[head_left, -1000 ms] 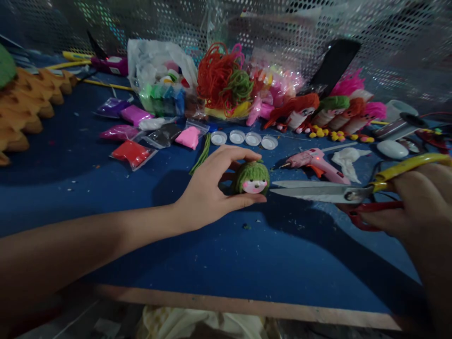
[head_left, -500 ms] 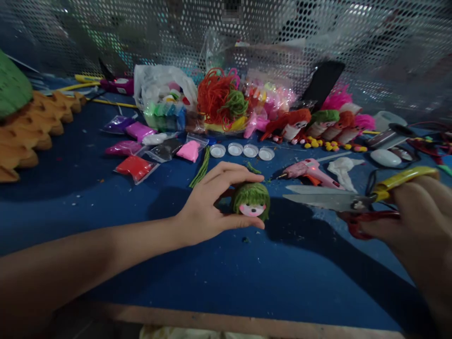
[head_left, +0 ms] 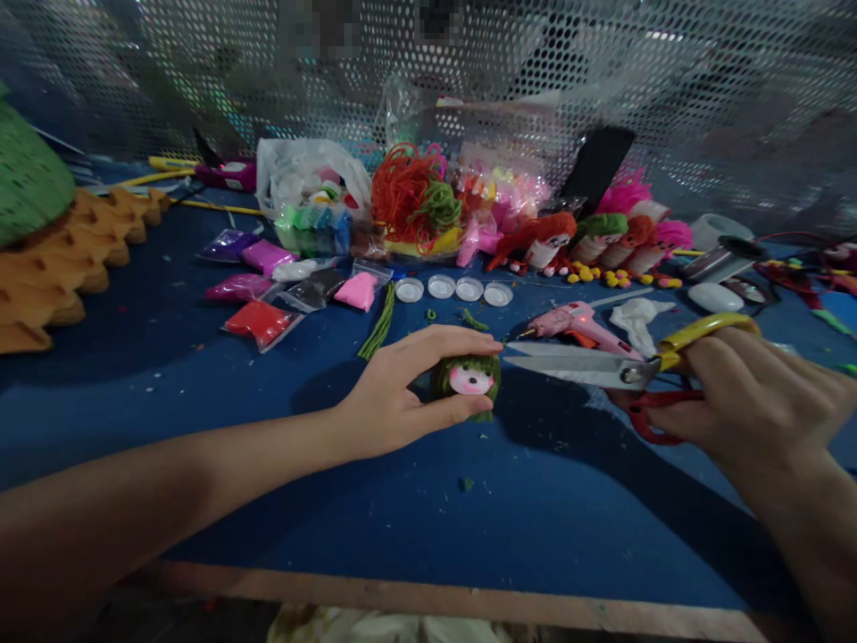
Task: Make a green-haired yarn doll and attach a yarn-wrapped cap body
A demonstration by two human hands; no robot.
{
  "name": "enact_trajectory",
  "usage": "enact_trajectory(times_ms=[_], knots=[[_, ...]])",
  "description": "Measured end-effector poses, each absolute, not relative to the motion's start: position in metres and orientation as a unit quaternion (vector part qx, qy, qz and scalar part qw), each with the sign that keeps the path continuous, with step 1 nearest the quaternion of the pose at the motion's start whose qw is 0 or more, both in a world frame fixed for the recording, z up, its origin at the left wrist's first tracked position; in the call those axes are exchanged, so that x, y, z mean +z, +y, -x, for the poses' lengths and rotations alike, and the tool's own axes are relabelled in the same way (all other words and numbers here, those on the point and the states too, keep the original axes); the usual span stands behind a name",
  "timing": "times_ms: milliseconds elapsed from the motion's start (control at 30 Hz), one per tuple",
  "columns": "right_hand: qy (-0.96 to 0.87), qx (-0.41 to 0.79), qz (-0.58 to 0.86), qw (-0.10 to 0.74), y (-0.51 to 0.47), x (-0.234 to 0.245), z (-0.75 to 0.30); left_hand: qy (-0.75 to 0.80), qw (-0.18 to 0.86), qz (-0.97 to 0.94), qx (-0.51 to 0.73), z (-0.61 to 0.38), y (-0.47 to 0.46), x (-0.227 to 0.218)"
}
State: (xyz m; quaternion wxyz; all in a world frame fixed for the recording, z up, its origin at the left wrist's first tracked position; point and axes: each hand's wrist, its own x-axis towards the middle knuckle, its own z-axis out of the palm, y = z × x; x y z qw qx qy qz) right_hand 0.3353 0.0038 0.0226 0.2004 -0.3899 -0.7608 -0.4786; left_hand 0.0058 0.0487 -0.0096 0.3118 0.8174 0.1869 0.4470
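Observation:
My left hand (head_left: 408, 393) grips a small doll head (head_left: 472, 379) with green yarn hair, pink cheeks and a dark nose, fingers over its top and thumb below. Its face is turned up toward me. In my right hand (head_left: 743, 402) is a pair of scissors (head_left: 589, 364) with one yellow and one red handle. The blades are slightly apart and point left, their tips just right of the doll head. A bundle of green yarn strands (head_left: 378, 323) lies behind my left hand, with small green yarn scraps (head_left: 474, 319) nearby.
Behind are a pink glue gun (head_left: 576, 323), white round lids (head_left: 441, 287), small bags of coloured clay (head_left: 260, 323), orange and green yarn (head_left: 408, 196) and finished yarn-haired dolls (head_left: 545, 239). An orange egg tray (head_left: 73, 259) stands left. A perforated metal panel (head_left: 268, 62) rises at the back.
My right hand has brought the scissors left, closer to the doll head. The doll head has tilted so its face points more upward, and the view has shifted slightly.

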Motion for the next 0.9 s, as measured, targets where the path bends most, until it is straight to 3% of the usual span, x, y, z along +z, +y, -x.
enact_trajectory(times_ms=[233, 433, 500, 567, 667, 767, 900], knots=[[-0.729, -0.516, 0.406, 0.194, 0.009, 0.023, -0.349, 0.177, 0.295, -0.829, 0.441, -0.006, 0.05, -0.006], [-0.718, -0.517, 0.446, 0.132, -0.004, 0.03, -0.345, 0.172, 0.295, -0.831, 0.438, -0.006, 0.05, -0.016], [-0.704, -0.437, 0.554, 0.083, -0.016, 0.029, -0.338, 0.186, 0.317, -0.81, 0.458, -0.007, 0.05, -0.022], [-0.69, -0.282, 0.667, 0.004, -0.029, 0.026, -0.326, 0.184, 0.348, -0.8, 0.453, -0.007, 0.051, -0.026], [-0.696, -0.096, 0.71, -0.054, -0.041, 0.021, -0.311, 0.206, 0.349, -0.795, 0.451, -0.008, 0.052, -0.026], [-0.723, -0.017, 0.689, -0.043, -0.041, 0.015, -0.309, 0.249, 0.274, -0.812, 0.452, -0.007, 0.055, -0.018], [-0.79, 0.045, 0.61, 0.051, -0.034, 0.023, -0.327, 0.274, 0.239, -0.814, 0.453, -0.009, 0.058, -0.001]])
